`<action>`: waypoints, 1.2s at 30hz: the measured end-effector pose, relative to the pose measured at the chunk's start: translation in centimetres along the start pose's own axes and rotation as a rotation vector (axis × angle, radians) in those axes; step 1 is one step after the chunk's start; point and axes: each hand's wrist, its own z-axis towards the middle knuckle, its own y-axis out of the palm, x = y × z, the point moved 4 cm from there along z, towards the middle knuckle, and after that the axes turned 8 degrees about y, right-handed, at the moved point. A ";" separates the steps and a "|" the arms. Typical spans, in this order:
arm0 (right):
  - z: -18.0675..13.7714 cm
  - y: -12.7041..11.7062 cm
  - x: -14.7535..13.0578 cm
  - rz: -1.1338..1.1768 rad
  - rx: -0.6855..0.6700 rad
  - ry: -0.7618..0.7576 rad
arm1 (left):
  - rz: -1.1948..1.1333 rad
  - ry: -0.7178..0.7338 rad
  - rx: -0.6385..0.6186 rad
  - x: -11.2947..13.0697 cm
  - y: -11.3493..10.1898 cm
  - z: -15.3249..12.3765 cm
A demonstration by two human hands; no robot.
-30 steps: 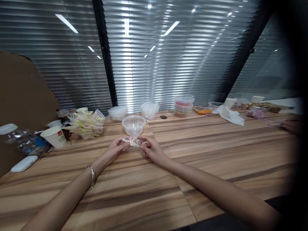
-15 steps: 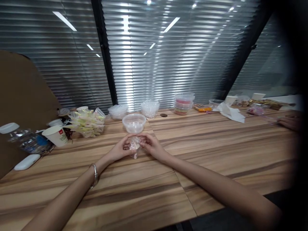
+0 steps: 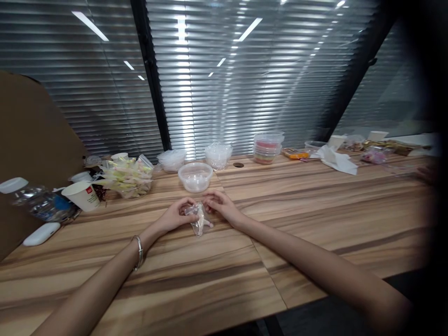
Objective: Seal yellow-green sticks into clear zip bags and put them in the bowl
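Note:
My left hand (image 3: 177, 215) and my right hand (image 3: 220, 206) meet over the wooden table (image 3: 315, 219), both pinching the top of a small clear plastic bag (image 3: 200, 223). The bag hangs down between them with pale bits inside, its lower end resting on the table. A silver bracelet (image 3: 139, 251) sits on my left wrist. Just beyond my hands stands an empty clear plastic bowl (image 3: 195, 176).
At the left lie a water bottle (image 3: 35, 201), a paper cup (image 3: 83, 195), a white case (image 3: 40, 233) and a bag of yellow-green packets (image 3: 126, 176). Stacked clear containers (image 3: 217, 156) and colourful tubs (image 3: 267, 148) line the window. Another person's hand (image 3: 427, 173) is at the far right.
The bag was stretched flat between my hands a second ago. It now hangs down from my fingertips and has swung slightly right. The view has shifted a little.

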 end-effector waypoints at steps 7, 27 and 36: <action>-0.1 0.2 0.0 -0.086 -0.040 0.057 | 0.039 0.008 0.032 -0.4 -0.4 0.1; -0.4 0.5 0.0 -0.151 -0.065 0.045 | 0.042 0.029 -0.112 0.6 0.3 0.3; -0.6 0.5 -0.3 -0.224 -0.024 0.033 | 0.052 -0.029 -0.146 1.3 0.5 0.1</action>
